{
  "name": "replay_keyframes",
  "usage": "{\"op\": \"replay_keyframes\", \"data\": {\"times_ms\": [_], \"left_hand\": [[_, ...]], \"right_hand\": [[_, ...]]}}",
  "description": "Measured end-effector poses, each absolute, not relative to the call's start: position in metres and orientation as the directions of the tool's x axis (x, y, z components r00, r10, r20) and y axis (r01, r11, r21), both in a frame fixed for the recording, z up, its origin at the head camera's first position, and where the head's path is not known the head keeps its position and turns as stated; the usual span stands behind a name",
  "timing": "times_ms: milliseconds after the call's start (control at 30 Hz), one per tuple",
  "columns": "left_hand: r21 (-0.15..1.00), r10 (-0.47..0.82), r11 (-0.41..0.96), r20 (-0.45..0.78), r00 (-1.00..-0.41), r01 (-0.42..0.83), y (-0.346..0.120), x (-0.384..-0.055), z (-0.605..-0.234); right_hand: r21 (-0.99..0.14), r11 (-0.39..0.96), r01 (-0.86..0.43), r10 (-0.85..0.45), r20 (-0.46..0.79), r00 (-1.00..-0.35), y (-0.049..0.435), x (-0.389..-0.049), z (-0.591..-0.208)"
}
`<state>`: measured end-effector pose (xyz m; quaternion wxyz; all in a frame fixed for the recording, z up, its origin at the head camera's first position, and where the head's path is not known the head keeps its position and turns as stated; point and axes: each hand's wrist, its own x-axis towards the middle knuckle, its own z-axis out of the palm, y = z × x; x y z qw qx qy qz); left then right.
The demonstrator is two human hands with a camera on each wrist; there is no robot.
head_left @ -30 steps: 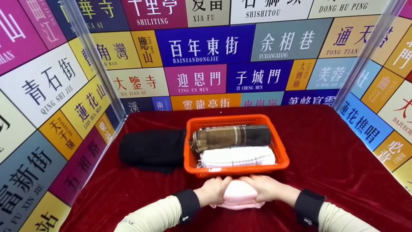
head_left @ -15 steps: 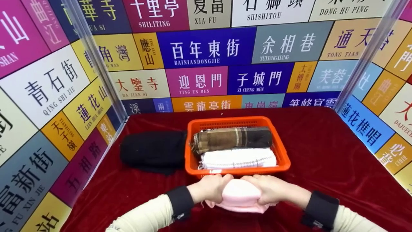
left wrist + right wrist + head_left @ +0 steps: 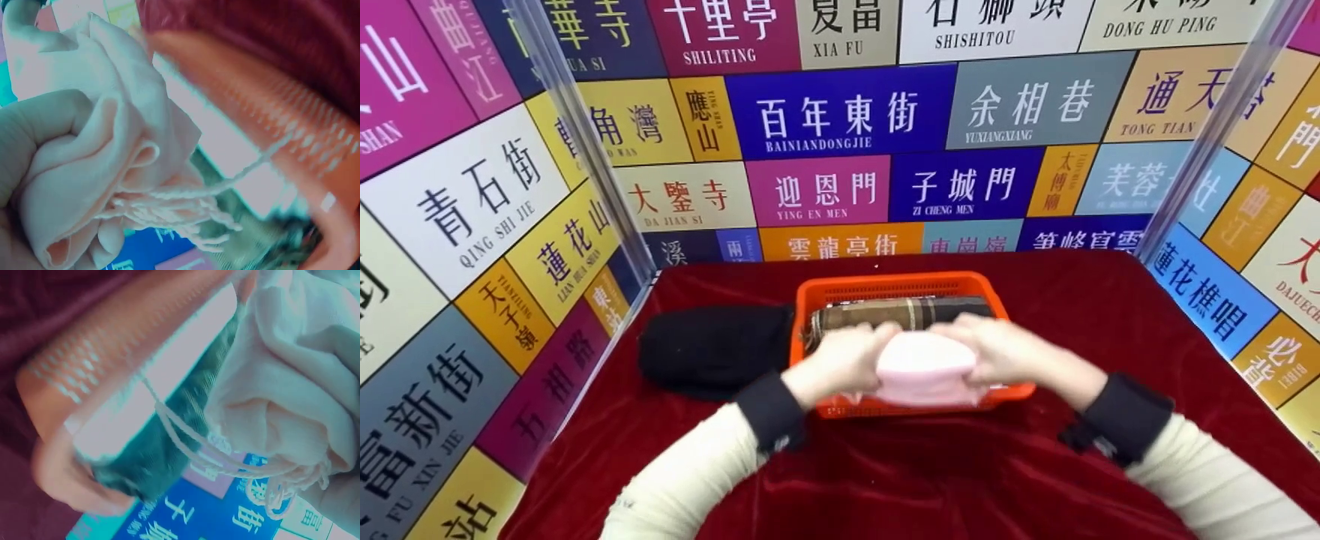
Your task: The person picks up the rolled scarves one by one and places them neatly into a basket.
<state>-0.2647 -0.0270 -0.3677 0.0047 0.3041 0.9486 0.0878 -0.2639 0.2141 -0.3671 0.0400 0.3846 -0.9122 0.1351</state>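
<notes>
Both hands hold up a rolled pink scarf [image 3: 926, 371] by its two ends. The left hand [image 3: 844, 364] grips one end and the right hand [image 3: 1006, 354] the other. Twisted fringe hangs from the scarf's ends in both wrist views. Beneath and behind it stands an orange plastic basket [image 3: 911, 282]. Inside lies a brown and dark plaid scarf [image 3: 877, 312], rolled up. Beside that roll is a white rolled cloth [image 3: 225, 157], seen in the wrist views but mostly covered by the pink scarf and hands in the head view.
To the basket's left, close against it, lies a folded black cloth [image 3: 712, 349]. Dark red velvet [image 3: 885, 480] covers the table. Walls of colourful name signs [image 3: 840, 112] enclose the back and sides, with clear posts [image 3: 592, 142] at the corners.
Both hands have raised the pink scarf from the velvet in front of the basket and carried it forward over the basket's near side. Basket and black cloth stay put.
</notes>
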Motion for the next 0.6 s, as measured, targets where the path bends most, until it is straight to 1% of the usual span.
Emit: {"op": "replay_keyframes", "data": {"times_ms": [67,100,200,300,467,533,600], "left_hand": [[0.234,0.56,0.798,0.051,-0.827,0.555,-0.028,-0.276,-0.359],[0.23,0.554,0.801,0.065,-0.83,0.553,-0.029,-0.283,-0.356],[0.203,0.538,0.811,0.11,-0.836,0.549,-0.028,-0.302,-0.348],[0.083,0.529,0.832,0.179,-0.829,0.549,-0.027,-0.32,-0.346],[0.044,0.493,0.854,0.254,-0.832,0.519,-0.024,-0.343,-0.351],[0.037,0.482,0.859,0.279,-0.83,0.511,-0.023,-0.348,-0.354],[0.034,0.483,0.859,0.278,-0.83,0.511,-0.023,-0.349,-0.355]], "right_hand": [[-0.189,0.691,-0.698,-0.671,0.193,-0.716,0.211,-0.276,-0.358],[-0.17,0.705,-0.689,-0.66,0.2,-0.724,0.21,-0.283,-0.354],[-0.101,0.736,-0.67,-0.637,0.232,-0.735,0.207,-0.302,-0.346],[-0.046,0.752,-0.657,-0.626,0.264,-0.734,0.205,-0.319,-0.344],[-0.005,0.773,-0.634,-0.603,0.304,-0.738,0.202,-0.341,-0.348],[-0.003,0.778,-0.629,-0.597,0.313,-0.739,0.202,-0.346,-0.351],[-0.012,0.777,-0.63,-0.596,0.31,-0.741,0.203,-0.347,-0.352]]}}
